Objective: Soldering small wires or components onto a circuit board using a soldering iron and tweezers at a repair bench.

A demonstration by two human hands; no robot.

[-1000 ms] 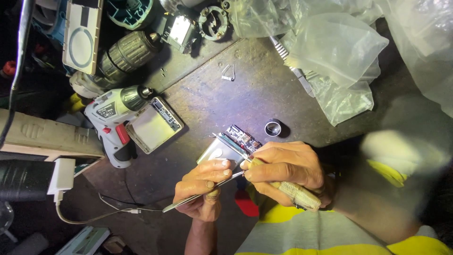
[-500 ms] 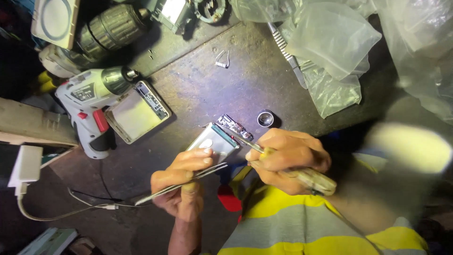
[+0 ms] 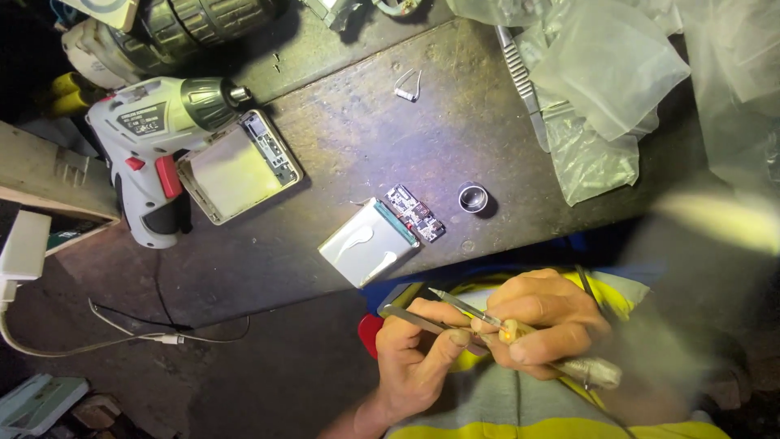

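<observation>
While both hands are held low in the frame, below the near edge of the workbench, the left hand is seen closed around a pair of metal tweezers, pinched between thumb and forefinger, and the right hand is clenched on a slim screwdriver whose pale translucent handle is partly covered by the fingers. The two tool tips are brought close together at lower centre; whether anything is gripped between them cannot be made out. A red object behind the left hand is mostly hidden. On the bench, at centre frame, a silver flat battery pack is noted with a small circuit board touching its upper right end, and a small dark metal ring just right of the board. At upper left a grey cordless drill with a red trigger is laid beside an opened rectangular casing. A second, darker tool is cut off by the top edge. Crumpled clear plastic bags at upper right cover part of a grey ridged handle. A white adapter and its cable are cut off at the left edge. The right side of the frame is blurred by a pale out-of-focus streak.
</observation>
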